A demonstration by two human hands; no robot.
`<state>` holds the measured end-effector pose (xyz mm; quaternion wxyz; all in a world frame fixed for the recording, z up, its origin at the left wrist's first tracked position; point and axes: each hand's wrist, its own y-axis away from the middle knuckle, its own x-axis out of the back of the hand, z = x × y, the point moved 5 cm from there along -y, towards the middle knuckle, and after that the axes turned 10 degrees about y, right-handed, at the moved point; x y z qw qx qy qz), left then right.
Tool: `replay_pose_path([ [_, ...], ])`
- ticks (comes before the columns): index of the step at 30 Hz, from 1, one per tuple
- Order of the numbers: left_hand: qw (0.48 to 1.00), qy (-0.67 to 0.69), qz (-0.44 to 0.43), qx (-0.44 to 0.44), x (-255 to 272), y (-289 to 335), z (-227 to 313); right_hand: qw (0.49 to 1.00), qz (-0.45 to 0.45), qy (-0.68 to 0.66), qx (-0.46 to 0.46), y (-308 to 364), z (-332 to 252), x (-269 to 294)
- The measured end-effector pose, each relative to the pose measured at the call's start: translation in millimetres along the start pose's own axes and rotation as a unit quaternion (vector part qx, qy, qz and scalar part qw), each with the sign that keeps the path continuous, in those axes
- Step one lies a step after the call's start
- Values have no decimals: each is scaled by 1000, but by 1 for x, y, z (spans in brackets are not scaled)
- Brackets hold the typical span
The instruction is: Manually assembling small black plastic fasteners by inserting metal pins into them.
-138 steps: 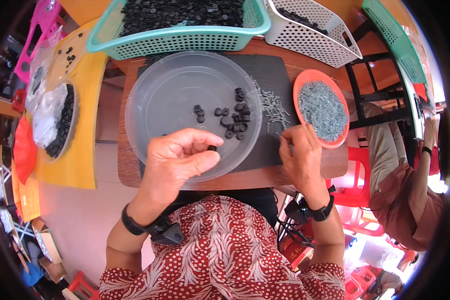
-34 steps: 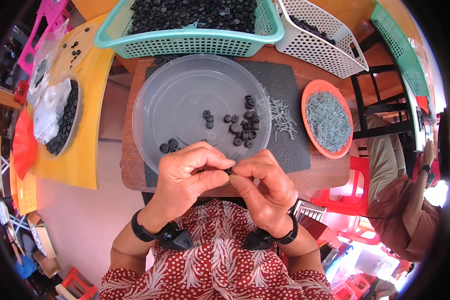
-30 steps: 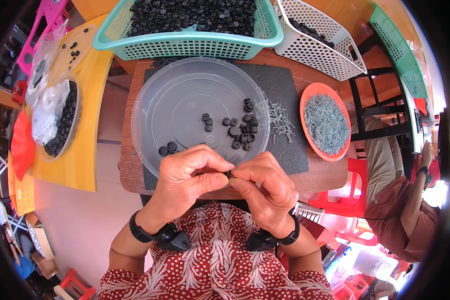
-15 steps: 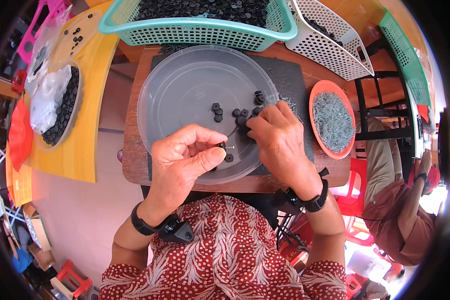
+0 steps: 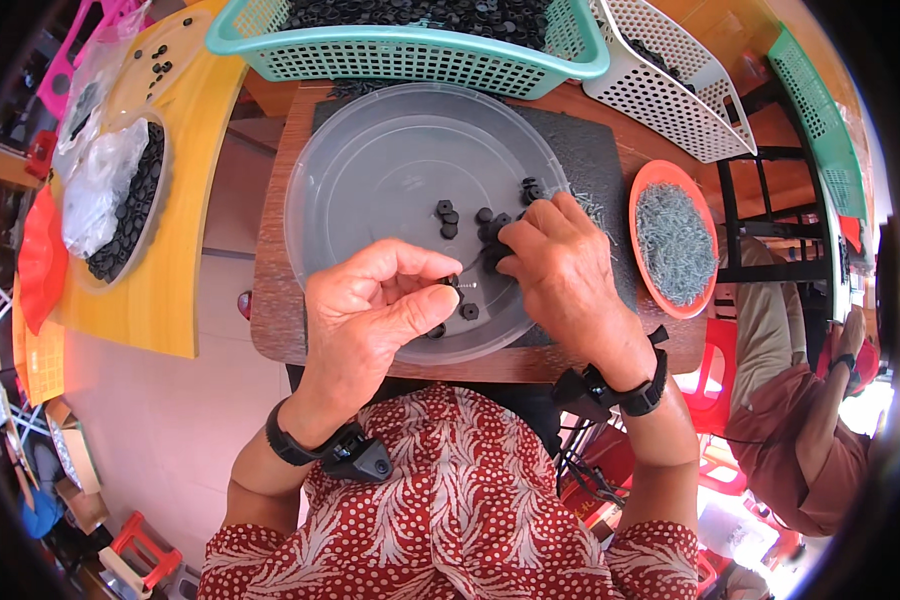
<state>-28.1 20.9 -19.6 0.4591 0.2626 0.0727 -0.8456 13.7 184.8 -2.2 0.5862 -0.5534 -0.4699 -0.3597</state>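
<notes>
Between thumb and index finger, my left hand (image 5: pixel 365 305) pinches a small black round part with a screw (image 5: pixel 467 286) sticking out of it to the right. It is held over the near side of a shallow clear plastic basin (image 5: pixel 315 180). My right hand (image 5: pixel 568 265) is over the basin's right side, thumb and fingers drawn together at a cluster of black parts (image 5: pixel 489 230); what its fingertips hold is hidden. Other black parts (image 5: pixel 449 218) lie near the basin's middle, and one black part (image 5: pixel 469 312) rests by my left thumb.
Behind the basin stands a teal basket (image 5: pixel 410 55) of black parts, beside a white basket (image 5: pixel 660 110). An orange dish (image 5: pixel 634 240) of screws sits at right. On the yellow table (image 5: pixel 185 230) at left is a tub of black parts (image 5: pixel 135 215). Another person (image 5: pixel 790 450) is at far right.
The view has shifted slightly, moving the table and its things a little to the right in the picture. Both hands keep nearly the same pose, the left still pinching the part with the screw.
</notes>
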Motion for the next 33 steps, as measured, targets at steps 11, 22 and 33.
replay_pose_path([
  [11, 1000, -5, -3, -1, 0, 0, 0, 999, 29, 5, -16, -1, -11, 2],
  [22, 1000, -3, 20, -11, -1, 0, 2, 992, 77, -95, -11, 10, -15, 3],
  [33, 999, 23, 29, -38, -8, 0, -2, 952, 129, -259, -95, 17, -35, 26],
])
